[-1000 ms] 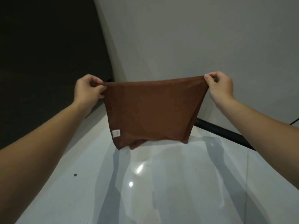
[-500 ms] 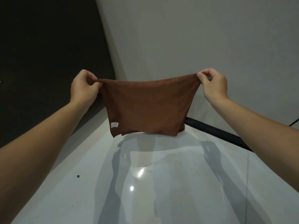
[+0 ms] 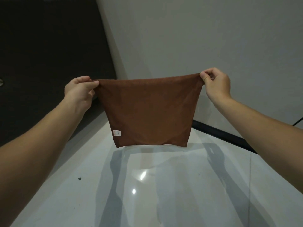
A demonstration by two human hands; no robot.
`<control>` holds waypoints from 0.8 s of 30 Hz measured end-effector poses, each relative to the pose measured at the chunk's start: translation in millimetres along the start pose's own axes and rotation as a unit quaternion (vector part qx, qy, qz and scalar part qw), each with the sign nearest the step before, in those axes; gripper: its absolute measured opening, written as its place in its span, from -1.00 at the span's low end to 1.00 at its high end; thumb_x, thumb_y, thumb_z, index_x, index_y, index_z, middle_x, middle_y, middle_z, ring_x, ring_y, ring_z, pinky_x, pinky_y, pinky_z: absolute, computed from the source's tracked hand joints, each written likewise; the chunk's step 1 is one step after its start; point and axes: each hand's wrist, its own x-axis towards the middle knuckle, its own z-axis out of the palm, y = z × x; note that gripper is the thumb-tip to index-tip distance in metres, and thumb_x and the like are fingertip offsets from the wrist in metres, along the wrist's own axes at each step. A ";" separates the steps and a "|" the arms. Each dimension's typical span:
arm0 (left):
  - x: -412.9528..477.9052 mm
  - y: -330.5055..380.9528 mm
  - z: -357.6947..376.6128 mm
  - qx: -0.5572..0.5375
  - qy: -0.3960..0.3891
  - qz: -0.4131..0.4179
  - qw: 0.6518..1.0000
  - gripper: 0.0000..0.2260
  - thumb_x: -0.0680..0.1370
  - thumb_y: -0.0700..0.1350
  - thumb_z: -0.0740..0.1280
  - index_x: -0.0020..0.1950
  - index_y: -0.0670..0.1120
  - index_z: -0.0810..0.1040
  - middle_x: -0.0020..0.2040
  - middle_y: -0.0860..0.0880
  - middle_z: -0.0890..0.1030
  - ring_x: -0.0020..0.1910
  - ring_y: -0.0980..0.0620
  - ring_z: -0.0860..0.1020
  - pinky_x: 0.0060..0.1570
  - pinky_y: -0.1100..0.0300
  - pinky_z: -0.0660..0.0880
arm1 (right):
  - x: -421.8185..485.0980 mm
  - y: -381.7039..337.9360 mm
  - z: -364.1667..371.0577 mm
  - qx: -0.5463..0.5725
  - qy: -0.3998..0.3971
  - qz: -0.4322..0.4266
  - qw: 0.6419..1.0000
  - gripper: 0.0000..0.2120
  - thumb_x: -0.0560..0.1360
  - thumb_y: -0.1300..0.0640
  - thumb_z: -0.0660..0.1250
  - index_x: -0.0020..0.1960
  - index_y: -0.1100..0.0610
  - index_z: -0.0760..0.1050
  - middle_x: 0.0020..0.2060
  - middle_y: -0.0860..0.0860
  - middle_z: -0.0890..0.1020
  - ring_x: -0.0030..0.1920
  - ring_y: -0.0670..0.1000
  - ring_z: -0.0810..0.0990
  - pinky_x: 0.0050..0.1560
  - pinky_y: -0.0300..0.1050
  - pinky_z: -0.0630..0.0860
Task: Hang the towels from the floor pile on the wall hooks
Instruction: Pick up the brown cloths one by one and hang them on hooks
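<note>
A brown towel [image 3: 150, 112] hangs spread out in the air in front of me, above the white floor. A small white label sits near its lower left corner. My left hand [image 3: 80, 91] pinches the towel's top left corner. My right hand [image 3: 215, 83] pinches the top right corner, so the upper edge is stretched taut between the two. No wall hooks and no floor pile are in view.
A pale grey wall [image 3: 196, 38] rises ahead and to the right, with a black skirting strip [image 3: 221, 133] along its base. A dark panel [image 3: 45, 46] fills the left. The glossy white floor [image 3: 164, 185] shows light reflections and a small dark spot.
The towel's lower edge has settled and now hangs flat instead of bunched. Both hands have kept their hold on the corners and drifted slightly apart and upward.
</note>
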 end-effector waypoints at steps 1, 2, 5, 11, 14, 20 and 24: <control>0.5 -2.4 -1.4 0.032 0.002 0.012 0.999 -0.68 0.50 -0.37 0.37 0.21 -0.13 0.52 0.13 -0.09 0.50 0.09 -0.01 0.58 0.05 0.15 0.61 | -0.3 0.3 0.3 -0.003 -0.003 0.001 1.000 -0.92 0.55 0.08 0.33 -0.11 0.00 0.55 -0.26 -0.10 0.57 -0.22 -0.10 0.55 -0.06 -0.16 0.51; 0.7 -4.7 -3.4 0.074 -0.005 0.025 0.997 -0.67 0.50 -0.36 0.37 0.22 -0.12 0.52 0.12 -0.08 0.50 0.09 -0.01 0.58 0.06 0.14 0.60 | -1.1 0.6 1.0 -0.005 -0.007 0.003 1.000 -0.93 0.55 0.09 0.33 -0.11 0.00 0.55 -0.28 -0.12 0.56 -0.24 -0.12 0.54 -0.08 -0.18 0.51; 3.1 -11.9 -9.1 0.239 -0.059 0.067 0.967 -0.65 0.49 -0.35 0.38 0.24 -0.09 0.53 0.12 -0.06 0.53 0.12 -0.02 0.57 0.13 0.10 0.56 | -3.8 2.1 3.8 -0.015 -0.016 0.006 1.000 -0.93 0.55 0.09 0.32 -0.11 0.00 0.54 -0.26 -0.12 0.56 -0.21 -0.09 0.57 -0.08 -0.18 0.50; 9.8 -34.5 -16.5 0.395 -0.103 0.088 0.908 -0.84 0.47 -0.34 0.41 -0.05 -0.11 0.60 -0.09 -0.07 0.61 -0.02 -0.04 0.61 0.08 0.04 0.58 | -8.9 15.5 7.9 -0.013 -0.029 0.027 0.999 -0.94 0.55 0.10 0.33 -0.10 0.02 0.55 -0.19 -0.06 0.59 -0.09 0.01 0.61 0.01 -0.09 0.55; 17.1 -45.8 -23.3 0.428 -0.114 0.107 0.890 -0.85 0.46 -0.30 0.45 -0.12 -0.06 0.60 -0.09 -0.09 0.64 -0.04 -0.05 0.64 0.06 -0.04 0.60 | -9.8 25.3 11.7 -0.016 -0.040 0.037 0.998 -0.93 0.55 0.11 0.33 -0.11 0.02 0.55 -0.22 -0.07 0.57 -0.13 0.02 0.60 -0.02 -0.05 0.58; 27.6 -56.0 -16.0 0.338 -0.053 0.133 0.930 -0.85 0.46 -0.28 0.45 -0.06 -0.08 0.57 -0.07 -0.06 0.62 -0.03 0.00 0.63 -0.01 0.16 0.59 | -3.5 39.7 26.2 0.035 -0.038 0.077 0.996 -0.81 0.55 0.17 0.33 -0.20 -0.06 0.51 -0.27 -0.03 0.58 -0.22 0.00 0.60 -0.05 0.04 0.63; 32.8 -73.8 -17.4 0.350 -0.021 0.158 0.923 -0.80 0.47 -0.27 0.44 0.03 -0.07 0.54 -0.02 -0.03 0.60 -0.03 0.05 0.61 -0.02 0.18 0.56 | -11.3 51.8 38.9 0.079 -0.039 0.104 0.991 -0.79 0.55 0.24 0.32 -0.17 -0.04 0.52 -0.25 -0.03 0.59 -0.19 -0.07 0.61 -0.03 -0.07 0.63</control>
